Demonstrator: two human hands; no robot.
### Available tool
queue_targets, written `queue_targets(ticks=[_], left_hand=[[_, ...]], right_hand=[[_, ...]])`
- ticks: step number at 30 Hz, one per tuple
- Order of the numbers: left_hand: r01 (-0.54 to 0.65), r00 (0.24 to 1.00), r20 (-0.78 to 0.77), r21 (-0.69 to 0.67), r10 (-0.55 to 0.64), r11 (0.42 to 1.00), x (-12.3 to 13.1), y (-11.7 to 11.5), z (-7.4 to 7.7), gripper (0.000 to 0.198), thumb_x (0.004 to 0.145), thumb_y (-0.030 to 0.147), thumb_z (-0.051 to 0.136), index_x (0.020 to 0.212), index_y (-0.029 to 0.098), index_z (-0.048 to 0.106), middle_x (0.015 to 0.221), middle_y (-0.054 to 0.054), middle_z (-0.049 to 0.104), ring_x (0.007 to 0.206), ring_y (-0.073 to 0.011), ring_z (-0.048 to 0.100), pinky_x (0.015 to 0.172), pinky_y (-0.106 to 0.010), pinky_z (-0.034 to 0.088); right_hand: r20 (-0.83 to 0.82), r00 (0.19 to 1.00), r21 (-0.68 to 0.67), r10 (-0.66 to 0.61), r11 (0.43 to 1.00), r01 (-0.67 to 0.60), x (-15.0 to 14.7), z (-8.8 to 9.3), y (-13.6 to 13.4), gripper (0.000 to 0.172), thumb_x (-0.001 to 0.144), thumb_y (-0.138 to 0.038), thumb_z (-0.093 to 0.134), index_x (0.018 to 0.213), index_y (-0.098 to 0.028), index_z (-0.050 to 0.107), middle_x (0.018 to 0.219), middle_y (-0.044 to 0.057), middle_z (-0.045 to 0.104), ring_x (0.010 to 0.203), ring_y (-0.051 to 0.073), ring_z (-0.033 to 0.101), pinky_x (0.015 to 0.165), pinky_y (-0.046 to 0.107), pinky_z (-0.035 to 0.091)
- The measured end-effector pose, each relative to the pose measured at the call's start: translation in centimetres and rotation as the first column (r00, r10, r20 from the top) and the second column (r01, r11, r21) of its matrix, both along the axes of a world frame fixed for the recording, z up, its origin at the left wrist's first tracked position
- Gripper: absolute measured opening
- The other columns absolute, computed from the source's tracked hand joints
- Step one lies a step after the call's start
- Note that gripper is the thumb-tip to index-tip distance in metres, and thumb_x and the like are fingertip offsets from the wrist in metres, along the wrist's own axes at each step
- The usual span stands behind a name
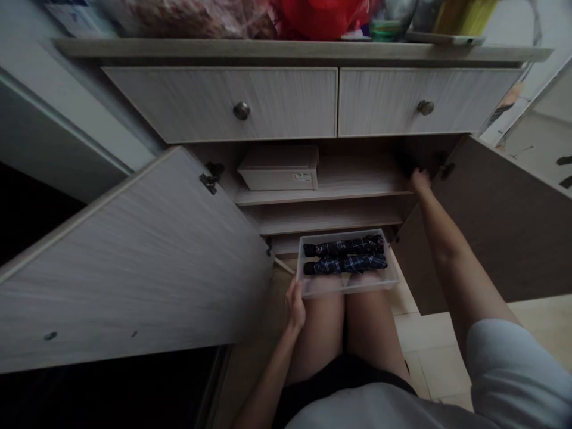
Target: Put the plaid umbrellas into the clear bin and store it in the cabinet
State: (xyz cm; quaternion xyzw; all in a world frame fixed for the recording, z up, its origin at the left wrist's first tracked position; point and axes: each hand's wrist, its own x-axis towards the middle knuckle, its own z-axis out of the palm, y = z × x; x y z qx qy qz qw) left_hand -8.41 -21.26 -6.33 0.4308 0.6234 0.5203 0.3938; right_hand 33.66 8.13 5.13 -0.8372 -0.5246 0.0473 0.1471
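A clear plastic tray [393,275] rests over my thighs, with my left hand [295,305] closed on its left side. Two folded dark plaid umbrellas lie side by side in it: one umbrella [344,245] at the back, the other umbrella [351,264] nearer me. My right arm stretches into the open cabinet. At the right end of its upper shelf [357,173], my right hand [420,180] has its fingers curled beside a dark shape in shadow. What the fingers hold there is too dark to make out.
A lidded white box [279,170] sits on the upper shelf's left. The left door [147,268] and right door [487,226] swing out on either side of me. Two closed drawers [214,89] are above, and bags and containers crowd the cabinet top [295,50].
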Motion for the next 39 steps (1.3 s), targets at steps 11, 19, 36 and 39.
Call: queue_targets(ticks=[11, 19, 36, 39], left_hand=[[0.001, 1.000, 0.021, -0.014, 0.000, 1.000, 0.1, 0.2, -0.5, 0.060, 0.081, 0.067, 0.048, 0.103, 0.018, 0.075, 0.111, -0.014, 0.076, 0.111, -0.0323, 0.068, 0.102, -0.046, 0.050], [0.007, 0.999, 0.031, 0.002, -0.007, 1.000, 0.3, 0.3, -0.5, 0.058, 0.081, 0.067, 0.048, 0.102, 0.020, 0.075, 0.112, -0.011, 0.076, 0.115, -0.0314, 0.066, 0.102, -0.045, 0.050], [0.013, 1.000, 0.006, 0.034, -0.013, 0.999, 0.2, 0.0, -0.3, 0.053, 0.085, 0.061, 0.048, 0.102, 0.018, 0.074, 0.114, -0.012, 0.074, 0.120, -0.0324, 0.063, 0.110, -0.047, 0.044], [0.004, 1.000, 0.018, 0.054, -0.005, 0.999, 0.3, 0.0, -0.4, 0.051, 0.086, 0.055, 0.049, 0.110, 0.018, 0.073, 0.122, -0.012, 0.072, 0.125, -0.0320, 0.061, 0.112, -0.047, 0.044]], right_hand=[[-0.002, 0.996, 0.073, -0.092, 0.993, 0.091, -1.6, -2.3, 2.1, 0.058, 0.093, -0.033, 0.055, 0.144, -0.007, 0.047, 0.144, 0.030, 0.044, 0.131, 0.040, 0.046, 0.099, 0.053, 0.046], [-0.008, 1.000, 0.022, -0.030, 0.999, 0.030, -4.2, -2.0, -0.2, 0.063, 0.086, -0.036, 0.067, 0.138, -0.004, 0.051, 0.141, 0.032, 0.050, 0.131, 0.043, 0.050, 0.101, 0.058, 0.046], [-0.451, 0.357, 0.229, 0.818, 0.493, -0.840, -7.0, 1.0, -20.5, 0.049, 0.086, -0.050, 0.066, 0.122, -0.017, 0.067, 0.109, 0.010, 0.072, 0.096, 0.026, 0.068, 0.086, 0.037, 0.055], [-0.372, 0.299, 0.145, 0.879, 0.373, -0.917, -7.9, 1.0, -22.8, 0.041, 0.088, -0.040, 0.064, 0.123, -0.018, 0.067, 0.114, 0.012, 0.071, 0.102, 0.027, 0.067, 0.091, 0.038, 0.053]])
